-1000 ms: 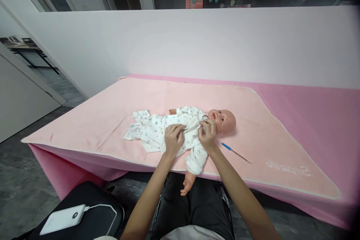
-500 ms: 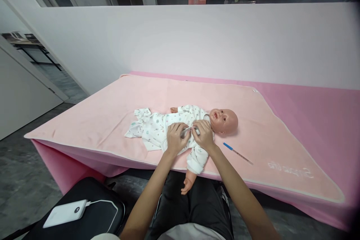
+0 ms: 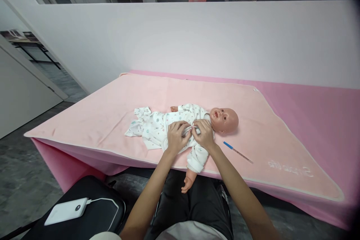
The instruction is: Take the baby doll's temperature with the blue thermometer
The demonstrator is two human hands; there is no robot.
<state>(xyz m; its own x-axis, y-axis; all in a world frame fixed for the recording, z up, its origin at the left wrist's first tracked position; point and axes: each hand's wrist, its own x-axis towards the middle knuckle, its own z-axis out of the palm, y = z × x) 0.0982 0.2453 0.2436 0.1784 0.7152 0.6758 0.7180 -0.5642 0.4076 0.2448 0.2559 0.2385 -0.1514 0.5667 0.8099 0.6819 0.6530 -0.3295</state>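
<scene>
Fingers [image 3: 181,124] of the left hand [image 3: 176,137] and right hand [image 3: 205,135] are pinched on the printed garment [image 3: 154,123], nearly meeting over the chest of the doll [image 3: 226,120]. Doll lies on its back on the peach blanket [image 3: 104,107], one forearm [image 3: 189,180] past the near edge. Judgement: light, even tension from both sides suits this step; avoid dragging the body sideways.
</scene>
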